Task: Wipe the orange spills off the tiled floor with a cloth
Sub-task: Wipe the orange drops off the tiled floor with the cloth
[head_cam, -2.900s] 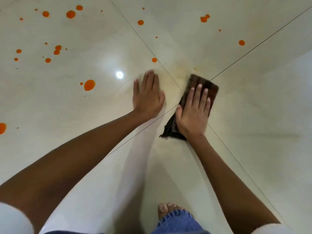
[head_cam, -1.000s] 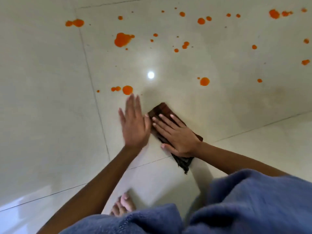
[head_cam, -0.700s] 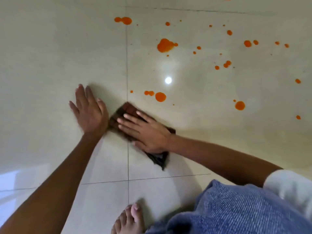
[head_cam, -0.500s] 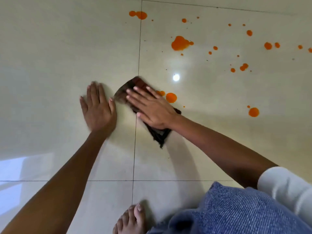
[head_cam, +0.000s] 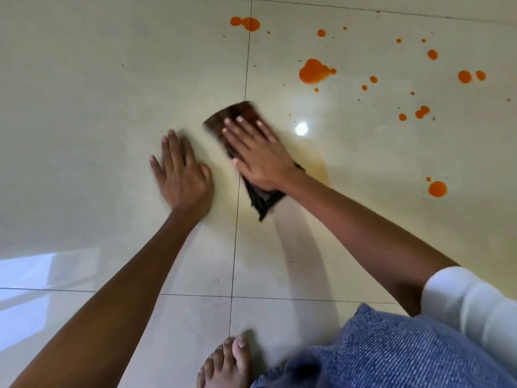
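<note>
A dark brown folded cloth (head_cam: pixel 237 114) lies on the cream tiled floor (head_cam: pixel 112 79), straddling a grout line. My right hand (head_cam: pixel 260 155) presses flat on it with straight fingers. My left hand (head_cam: pixel 181 175) rests flat on the floor just left of the cloth, apart from it. A large orange blot (head_cam: pixel 313 71) lies beyond the cloth to the right. Several smaller orange drops are scattered around, among them a pair (head_cam: pixel 246 23) at the top and a round one (head_cam: pixel 437 189) at the right. A faint yellowish smear (head_cam: pixel 316 166) shows beside my right wrist.
My bare foot (head_cam: pixel 228 362) stands on the floor at the bottom, next to my blue denim knee (head_cam: pixel 391 351). A ceiling light reflection (head_cam: pixel 301 128) glints right of the cloth. Grout lines cross below my arms. A bright window reflection (head_cam: pixel 33 275) lies at the lower left.
My right hand has slid the cloth up and to the right over the two drops that lay beside it, leaving a faint smear. My left hand stays flat on the floor.
</note>
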